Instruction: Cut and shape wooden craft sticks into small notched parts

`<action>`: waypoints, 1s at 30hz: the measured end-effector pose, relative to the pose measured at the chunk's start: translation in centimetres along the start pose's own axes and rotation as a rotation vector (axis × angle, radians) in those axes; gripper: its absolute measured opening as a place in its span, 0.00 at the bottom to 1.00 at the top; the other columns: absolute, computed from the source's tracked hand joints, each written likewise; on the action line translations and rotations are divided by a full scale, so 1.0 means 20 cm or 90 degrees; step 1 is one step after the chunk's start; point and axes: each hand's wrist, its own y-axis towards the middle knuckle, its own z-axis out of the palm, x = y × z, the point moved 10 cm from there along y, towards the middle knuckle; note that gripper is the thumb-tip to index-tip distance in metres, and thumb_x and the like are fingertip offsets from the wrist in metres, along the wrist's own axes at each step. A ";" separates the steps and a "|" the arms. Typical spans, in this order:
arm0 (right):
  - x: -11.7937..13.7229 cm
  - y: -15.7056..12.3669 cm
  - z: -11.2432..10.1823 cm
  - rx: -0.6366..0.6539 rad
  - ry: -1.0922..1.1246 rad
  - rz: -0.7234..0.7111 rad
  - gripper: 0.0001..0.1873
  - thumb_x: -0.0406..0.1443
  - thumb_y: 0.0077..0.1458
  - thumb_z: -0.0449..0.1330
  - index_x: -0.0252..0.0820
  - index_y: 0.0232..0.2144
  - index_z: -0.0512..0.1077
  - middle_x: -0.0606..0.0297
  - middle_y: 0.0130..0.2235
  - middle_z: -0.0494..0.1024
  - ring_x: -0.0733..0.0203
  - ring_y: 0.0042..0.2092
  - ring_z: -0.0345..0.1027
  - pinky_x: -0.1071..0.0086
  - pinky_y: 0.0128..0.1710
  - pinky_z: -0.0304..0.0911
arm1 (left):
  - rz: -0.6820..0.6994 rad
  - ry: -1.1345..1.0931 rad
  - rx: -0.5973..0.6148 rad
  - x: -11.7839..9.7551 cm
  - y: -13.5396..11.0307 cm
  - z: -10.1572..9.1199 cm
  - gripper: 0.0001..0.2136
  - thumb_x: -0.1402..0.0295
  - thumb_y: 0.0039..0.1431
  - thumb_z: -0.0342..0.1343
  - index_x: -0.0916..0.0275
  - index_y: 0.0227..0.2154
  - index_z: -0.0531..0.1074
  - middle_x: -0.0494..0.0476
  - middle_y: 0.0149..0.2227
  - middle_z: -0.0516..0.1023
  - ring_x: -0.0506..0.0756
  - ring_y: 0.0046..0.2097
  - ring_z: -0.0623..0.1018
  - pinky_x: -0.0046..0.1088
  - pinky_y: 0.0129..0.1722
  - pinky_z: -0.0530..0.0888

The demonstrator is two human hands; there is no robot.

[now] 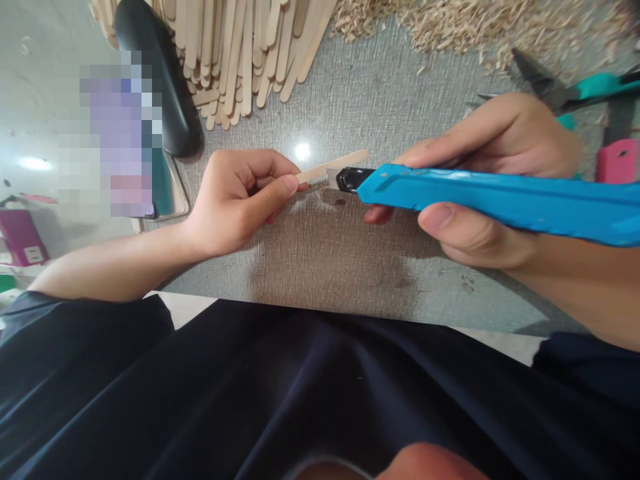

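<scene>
My left hand (240, 200) pinches one end of a thin wooden stick (334, 165), held level above the grey table (350, 113). My right hand (480, 173) is wrapped round a blue utility knife (500, 200). The knife's black tip and short blade touch the stick near its middle, just right of my left thumb. A few small shavings lie on the table under the blade.
A heap of wooden sticks (240, 47) lies at the table's far edge, beside a black oblong object (155, 73). Wood shavings (475, 27) spread across the far right. Teal-handled pliers (575, 90) and a pink object (620, 160) sit behind my right hand.
</scene>
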 end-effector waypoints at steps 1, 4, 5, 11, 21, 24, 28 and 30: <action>0.00 0.00 0.00 -0.014 0.003 -0.012 0.26 0.30 0.56 0.75 0.57 0.55 0.89 0.68 0.38 0.94 0.50 0.30 0.90 0.67 0.23 0.84 | -0.001 0.000 -0.002 0.00 0.00 0.00 0.07 0.66 0.67 0.66 0.59 0.31 0.81 0.47 0.17 0.69 0.47 0.19 0.62 0.31 0.19 0.57; 0.01 -0.01 0.01 -0.014 0.005 -0.025 0.26 0.30 0.55 0.77 0.57 0.55 0.89 0.65 0.37 0.93 0.49 0.29 0.89 0.66 0.21 0.82 | 0.023 -0.010 -0.011 -0.01 0.00 -0.01 0.08 0.67 0.67 0.66 0.59 0.30 0.81 0.46 0.17 0.69 0.47 0.18 0.62 0.30 0.18 0.56; 0.01 -0.01 0.01 -0.007 0.004 -0.020 0.26 0.30 0.55 0.77 0.56 0.55 0.90 0.64 0.37 0.93 0.48 0.29 0.89 0.66 0.21 0.81 | 0.034 -0.015 -0.011 -0.02 0.00 -0.01 0.08 0.67 0.67 0.66 0.59 0.30 0.81 0.46 0.17 0.69 0.47 0.18 0.61 0.29 0.18 0.56; -0.01 -0.02 -0.01 0.007 -0.001 0.039 0.25 0.33 0.58 0.78 0.60 0.56 0.89 0.64 0.39 0.94 0.49 0.32 0.90 0.64 0.24 0.83 | -0.001 0.005 -0.006 0.00 0.00 -0.01 0.09 0.65 0.68 0.67 0.58 0.30 0.80 0.48 0.18 0.69 0.47 0.19 0.62 0.30 0.20 0.57; -0.01 -0.05 -0.02 -0.039 -0.024 0.043 0.19 0.35 0.60 0.79 0.53 0.53 0.88 0.64 0.38 0.94 0.50 0.31 0.90 0.66 0.24 0.83 | 0.002 0.040 0.000 0.00 0.00 0.00 0.10 0.63 0.70 0.66 0.59 0.32 0.81 0.47 0.18 0.70 0.48 0.21 0.64 0.31 0.22 0.59; -0.03 -0.07 -0.03 -0.056 -0.069 0.126 0.15 0.40 0.63 0.80 0.50 0.51 0.89 0.65 0.40 0.94 0.50 0.35 0.92 0.67 0.30 0.87 | 0.004 0.071 0.018 0.01 -0.01 0.00 0.10 0.62 0.71 0.66 0.59 0.33 0.81 0.47 0.19 0.70 0.49 0.22 0.66 0.31 0.24 0.62; -0.04 -0.07 -0.04 -0.076 -0.082 0.196 0.10 0.44 0.62 0.82 0.51 0.44 0.91 0.69 0.37 0.93 0.52 0.33 0.91 0.67 0.28 0.87 | 0.021 0.091 0.054 0.01 -0.01 0.01 0.10 0.64 0.74 0.64 0.58 0.33 0.81 0.48 0.20 0.73 0.49 0.23 0.69 0.32 0.26 0.65; -0.05 -0.06 -0.05 -0.111 -0.072 0.200 0.09 0.44 0.61 0.83 0.50 0.41 0.91 0.69 0.35 0.92 0.52 0.32 0.90 0.67 0.27 0.86 | 0.039 0.094 0.075 0.00 -0.01 0.02 0.12 0.64 0.75 0.64 0.58 0.32 0.81 0.48 0.19 0.73 0.48 0.23 0.69 0.31 0.25 0.64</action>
